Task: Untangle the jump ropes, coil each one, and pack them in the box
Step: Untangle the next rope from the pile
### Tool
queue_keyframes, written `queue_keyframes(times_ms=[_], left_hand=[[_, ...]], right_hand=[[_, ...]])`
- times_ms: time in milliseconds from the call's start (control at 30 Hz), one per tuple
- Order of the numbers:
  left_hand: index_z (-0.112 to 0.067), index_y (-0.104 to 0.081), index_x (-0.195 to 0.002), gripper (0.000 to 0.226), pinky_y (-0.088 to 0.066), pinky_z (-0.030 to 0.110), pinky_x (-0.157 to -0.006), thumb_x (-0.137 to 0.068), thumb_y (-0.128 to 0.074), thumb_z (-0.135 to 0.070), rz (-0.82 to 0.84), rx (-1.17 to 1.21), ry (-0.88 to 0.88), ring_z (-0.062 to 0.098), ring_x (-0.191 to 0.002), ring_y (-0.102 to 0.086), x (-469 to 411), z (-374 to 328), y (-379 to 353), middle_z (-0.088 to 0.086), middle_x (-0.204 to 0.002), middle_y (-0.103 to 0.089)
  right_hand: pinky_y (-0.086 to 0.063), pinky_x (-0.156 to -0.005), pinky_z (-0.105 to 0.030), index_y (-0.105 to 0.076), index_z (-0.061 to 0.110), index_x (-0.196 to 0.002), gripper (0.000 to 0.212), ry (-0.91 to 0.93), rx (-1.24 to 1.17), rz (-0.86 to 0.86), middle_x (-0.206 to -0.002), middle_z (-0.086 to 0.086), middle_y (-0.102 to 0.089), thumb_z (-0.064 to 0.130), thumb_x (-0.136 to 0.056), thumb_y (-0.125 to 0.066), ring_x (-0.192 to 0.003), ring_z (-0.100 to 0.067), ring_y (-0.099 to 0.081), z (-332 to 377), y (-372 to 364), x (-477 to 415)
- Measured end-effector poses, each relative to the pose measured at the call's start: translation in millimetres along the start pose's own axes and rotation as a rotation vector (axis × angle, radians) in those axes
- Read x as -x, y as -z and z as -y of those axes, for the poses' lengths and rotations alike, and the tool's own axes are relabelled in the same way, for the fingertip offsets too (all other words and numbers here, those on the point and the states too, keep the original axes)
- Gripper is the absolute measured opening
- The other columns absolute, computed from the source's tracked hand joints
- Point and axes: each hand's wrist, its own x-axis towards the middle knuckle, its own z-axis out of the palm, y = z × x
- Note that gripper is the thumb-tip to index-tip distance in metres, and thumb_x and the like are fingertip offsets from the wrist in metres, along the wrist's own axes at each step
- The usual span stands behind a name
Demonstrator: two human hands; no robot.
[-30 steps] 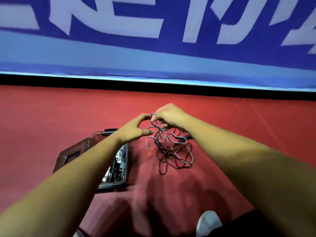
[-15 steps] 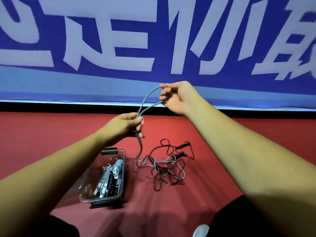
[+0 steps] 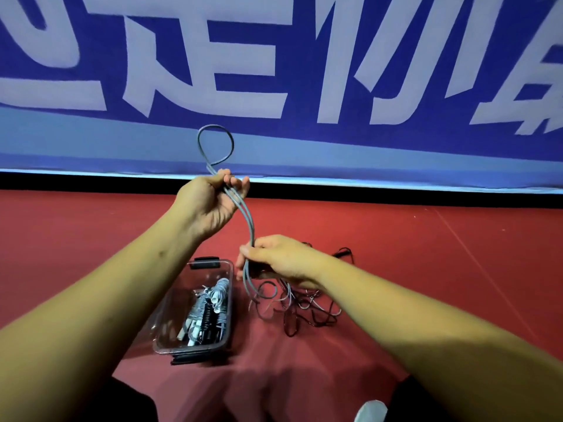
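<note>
I see the red floor [image 3: 91,239] below the blue banner [image 3: 304,56], the clear box [image 3: 227,303] holding packed ropes, and the tangle [image 3: 304,309] just beside it. My left hand [image 3: 207,205] is closed around the doubled grey rope [image 3: 248,220] up high, a loop standing above the fist; my right hand [image 3: 280,257] pinches both strands lower down. The risk, I judge: pulling upward drags the dark ropes along and tightens the knot.
</note>
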Motion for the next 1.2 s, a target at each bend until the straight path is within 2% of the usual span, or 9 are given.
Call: queue_keyframes(times_ms=[167,233,400,567,700,833,967,1067,1200], left_hand=[[-0.004,-0.060,-0.100,0.055,-0.057,0.037,-0.083,-0.100,-0.038,-0.055,-0.009,-0.387,-0.045,0.022,-0.089,-0.072,-7,-9,21,0.010,-0.095,-0.071],[-0.006,-0.063,-0.106,0.076,-0.057,0.030,-0.076,-0.093,-0.026,-0.071,0.145,-0.547,0.031,0.018,-0.087,-0.072,4,8,28,0.008,-0.093,-0.074],[-0.006,-0.068,-0.101,0.037,-0.051,0.032,-0.088,-0.091,-0.063,-0.042,0.719,-1.233,0.266,0.025,-0.090,-0.064,26,41,63,0.014,-0.091,-0.071],[-0.009,-0.059,-0.090,0.011,-0.045,0.031,-0.087,-0.100,-0.054,-0.008,0.580,-1.467,0.110,0.013,-0.084,-0.059,18,32,84,-0.003,-0.081,-0.064],[-0.006,-0.055,-0.089,0.022,-0.045,0.025,-0.064,-0.105,-0.041,-0.010,0.449,-1.313,0.038,0.017,-0.060,-0.052,26,29,70,0.000,-0.063,-0.044],[-0.003,-0.056,-0.092,0.023,-0.017,0.026,-0.050,-0.106,-0.038,-0.008,0.345,-1.140,-0.007,0.011,-0.049,-0.022,33,19,35,-0.003,-0.058,-0.030],[-0.004,-0.061,-0.091,0.024,-0.021,0.022,-0.046,-0.105,-0.042,-0.009,0.339,-1.403,0.015,0.011,-0.046,-0.024,35,8,27,-0.007,-0.053,-0.035],[-0.005,-0.062,-0.088,0.024,-0.023,0.022,-0.044,-0.104,-0.045,-0.010,0.375,-1.492,0.053,0.011,-0.046,-0.026,38,3,24,-0.006,-0.053,-0.036],[-0.001,-0.061,-0.088,0.023,-0.018,0.027,-0.048,-0.103,-0.045,-0.007,0.439,-1.466,0.115,0.013,-0.048,-0.023,43,-3,25,-0.002,-0.055,-0.035]], right_hand=[[-0.046,-0.057,-0.033,-0.048,0.010,-0.079,0.031,0.023,-0.582,-0.008,-0.057,-0.007,-0.049,0.021,-0.104,-0.036,-0.048,-0.021,-0.052,34,-3,-1],[-0.035,-0.049,-0.027,-0.045,0.011,-0.076,0.032,0.062,-0.825,-0.066,-0.053,-0.003,-0.038,0.023,-0.104,-0.035,-0.041,-0.014,-0.037,52,2,-4],[-0.022,-0.053,-0.025,-0.042,0.010,-0.071,0.033,0.106,-1.136,-0.276,-0.055,-0.001,-0.029,0.017,-0.102,-0.036,-0.042,-0.013,-0.028,73,43,-2],[-0.024,-0.055,-0.028,-0.041,0.010,-0.075,0.031,0.113,-1.118,-0.502,-0.055,-0.002,-0.031,0.016,-0.104,-0.034,-0.047,-0.014,-0.028,60,75,-1],[-0.047,-0.061,-0.032,-0.046,0.007,-0.080,0.029,0.078,-0.809,-0.625,-0.064,-0.009,-0.047,0.020,-0.105,-0.038,-0.058,-0.022,-0.054,45,94,-2],[-0.049,-0.058,-0.028,-0.052,0.008,-0.094,0.019,-0.284,-0.046,-0.679,-0.078,-0.015,-0.065,0.025,-0.099,-0.046,-0.063,-0.025,-0.066,25,104,4],[-0.045,-0.073,-0.032,-0.057,0.004,-0.088,0.016,-0.342,0.743,-0.742,-0.099,-0.019,-0.063,0.019,-0.091,-0.051,-0.093,-0.033,-0.063,23,102,8],[-0.040,-0.094,-0.026,-0.065,0.012,-0.119,0.030,0.040,0.556,-0.509,-0.127,-0.005,-0.063,0.030,-0.097,-0.054,-0.117,-0.018,-0.057,36,74,9],[-0.043,-0.097,-0.028,-0.073,0.021,-0.096,0.034,0.194,0.506,-0.129,-0.100,0.003,-0.074,0.042,-0.100,-0.046,-0.100,-0.010,-0.066,35,41,9]])
